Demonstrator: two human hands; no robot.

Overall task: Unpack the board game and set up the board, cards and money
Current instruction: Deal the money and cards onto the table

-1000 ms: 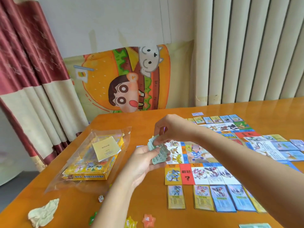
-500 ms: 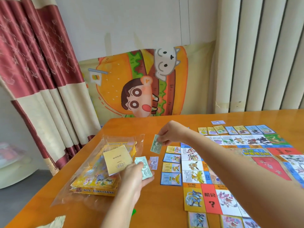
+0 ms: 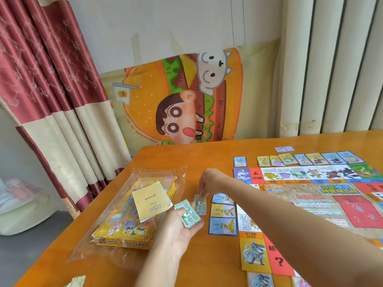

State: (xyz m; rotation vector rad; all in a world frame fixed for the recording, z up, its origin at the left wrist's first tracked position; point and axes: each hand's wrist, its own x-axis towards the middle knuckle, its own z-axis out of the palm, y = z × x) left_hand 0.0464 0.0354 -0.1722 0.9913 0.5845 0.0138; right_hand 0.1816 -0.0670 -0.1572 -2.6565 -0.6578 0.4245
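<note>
Left hand (image 3: 176, 230) grips the green money stack (image 3: 189, 217), right hand (image 3: 207, 182) pinches a single green note (image 3: 199, 202) near the board (image 3: 310, 193)

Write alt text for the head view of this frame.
A person's left hand holds a stack of green play money while the right hand pinches one green bill just left of the game board on an orange table. A yellow game box in a clear bag lies further left.
</note>
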